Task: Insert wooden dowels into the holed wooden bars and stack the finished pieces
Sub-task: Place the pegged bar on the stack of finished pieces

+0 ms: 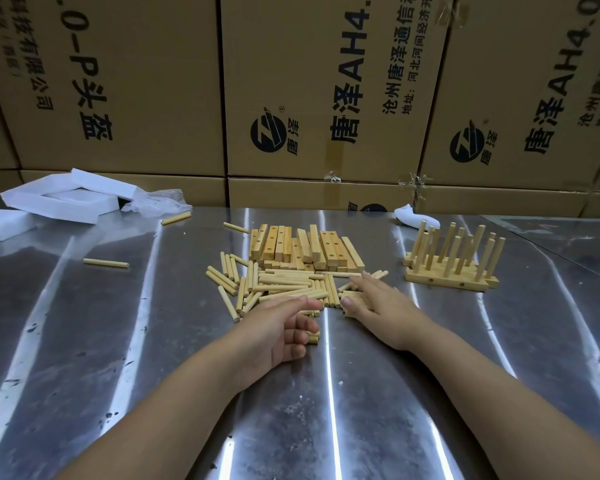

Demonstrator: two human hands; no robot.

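Observation:
A loose heap of wooden dowels point(278, 284) lies in the middle of the metal table point(118, 323). Behind it sits a pile of holed wooden bars point(305, 249). At the right stand finished pieces point(452, 263), bars with dowels sticking up, set side by side. My left hand point(281, 332) is at the heap's near edge, its fingers curled around a few dowels whose ends show by the fingertips. My right hand point(371, 297) lies palm down with straight fingers on the dowels at the heap's right side.
Stray dowels point(106, 262) lie to the left and at the back point(176, 218). White foam pieces point(66, 199) and crumpled plastic sit at the back left. A wall of cardboard boxes point(309, 98) closes the far edge of the table.

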